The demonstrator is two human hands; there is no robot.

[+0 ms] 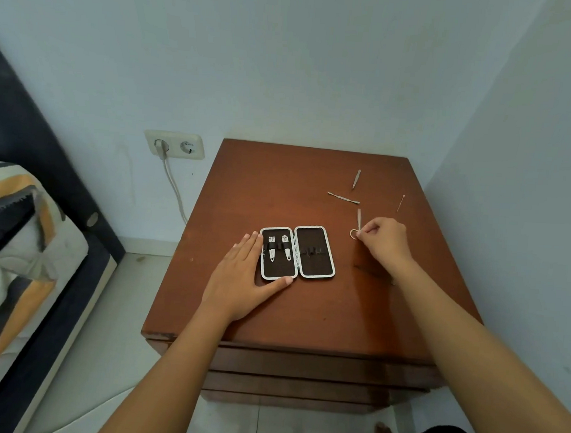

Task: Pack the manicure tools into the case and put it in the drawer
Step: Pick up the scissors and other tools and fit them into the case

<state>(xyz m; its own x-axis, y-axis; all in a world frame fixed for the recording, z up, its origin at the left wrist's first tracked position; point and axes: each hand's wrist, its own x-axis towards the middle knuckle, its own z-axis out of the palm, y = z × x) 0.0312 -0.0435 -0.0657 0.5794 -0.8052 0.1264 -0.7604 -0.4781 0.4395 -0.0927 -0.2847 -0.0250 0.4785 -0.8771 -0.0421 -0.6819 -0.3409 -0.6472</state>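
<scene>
A small manicure case (318, 253) with a white rim lies open flat on the brown nightstand (279, 189). Two nail clippers (279, 247) sit under the loops of its left half; the right half holds no tools. My left hand (244, 276) rests flat against the case's left edge, thumb at its front corner. My right hand (384, 238) pinches small scissors (357, 225) by the ring handle, blades pointing away. Loose on the top behind lie tweezers (356, 178), a cuticle pusher (343, 197) and a thin pick (401, 203).
A thin dark tool (371, 273) lies beside my right forearm. Drawer fronts (300, 369) are closed below the top. Walls stand behind and close on the right. A socket with a plugged cable (162, 147) is on the wall at left, and a bed (21, 248) beyond it.
</scene>
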